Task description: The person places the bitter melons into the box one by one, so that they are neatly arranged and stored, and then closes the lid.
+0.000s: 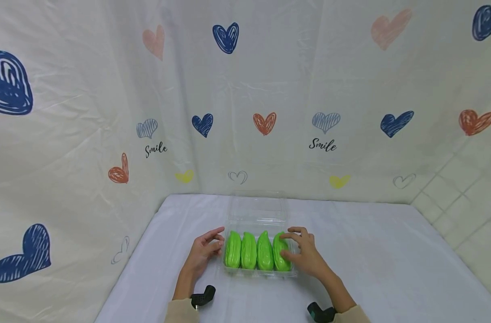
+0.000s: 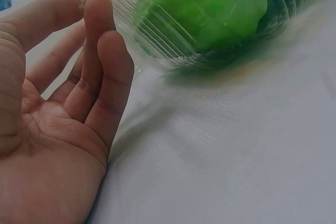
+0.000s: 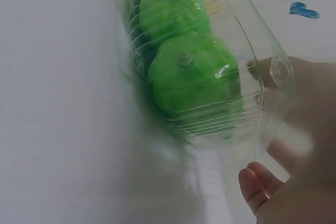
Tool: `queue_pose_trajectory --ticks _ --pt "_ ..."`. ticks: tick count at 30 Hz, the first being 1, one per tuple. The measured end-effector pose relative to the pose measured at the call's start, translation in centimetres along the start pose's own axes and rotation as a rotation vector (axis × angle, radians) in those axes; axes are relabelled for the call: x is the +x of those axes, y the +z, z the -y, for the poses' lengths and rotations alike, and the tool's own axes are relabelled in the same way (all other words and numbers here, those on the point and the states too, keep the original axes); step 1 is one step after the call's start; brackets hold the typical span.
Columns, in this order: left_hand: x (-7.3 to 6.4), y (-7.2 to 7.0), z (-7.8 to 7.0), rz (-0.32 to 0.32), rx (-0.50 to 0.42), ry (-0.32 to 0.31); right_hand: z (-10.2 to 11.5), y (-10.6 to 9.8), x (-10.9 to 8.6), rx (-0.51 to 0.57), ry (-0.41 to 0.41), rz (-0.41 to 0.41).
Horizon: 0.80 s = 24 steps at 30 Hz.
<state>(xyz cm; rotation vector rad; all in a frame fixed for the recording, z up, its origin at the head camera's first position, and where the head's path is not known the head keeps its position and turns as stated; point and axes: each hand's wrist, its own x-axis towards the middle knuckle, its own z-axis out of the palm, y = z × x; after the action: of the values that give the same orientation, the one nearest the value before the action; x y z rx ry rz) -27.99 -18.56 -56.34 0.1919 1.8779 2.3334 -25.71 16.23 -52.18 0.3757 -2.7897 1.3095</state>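
Several bright green, ridged, gourd-like pieces (image 1: 248,251) lie side by side in a clear plastic clamshell box (image 1: 261,273). Its lid (image 1: 257,208) is tipped back, away from me. Against or just beside the left wall is my left hand (image 1: 205,251), fingers loosely bent; the left wrist view shows no object in its palm (image 2: 58,129). My right hand (image 1: 308,253) reaches over the right wall, thumb and forefinger spread at the rightmost green piece (image 1: 283,262). In the right wrist view a digit tip appears beside that piece, a small gap between them, and other fingers (image 3: 254,187) stay outside the box.
A white cloth (image 1: 374,260) covers the table under the box. Behind it hangs a pale curtain (image 1: 269,80) printed with hearts. Each wrist carries a small black device, one on the left (image 1: 203,296) and one on the right (image 1: 321,312).
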Motion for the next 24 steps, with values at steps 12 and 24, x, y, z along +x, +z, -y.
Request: queue_pose_trajectory --ticks 12,24 --pt "1.7 -0.2 -0.6 -0.112 0.166 -0.096 -1.6 -1.1 2.3 0.25 0.238 -0.076" --pt "6.5 -0.1 -2.5 -0.063 0.374 -0.183 -2.4 -1.7 7.1 0.339 0.298 0.068"
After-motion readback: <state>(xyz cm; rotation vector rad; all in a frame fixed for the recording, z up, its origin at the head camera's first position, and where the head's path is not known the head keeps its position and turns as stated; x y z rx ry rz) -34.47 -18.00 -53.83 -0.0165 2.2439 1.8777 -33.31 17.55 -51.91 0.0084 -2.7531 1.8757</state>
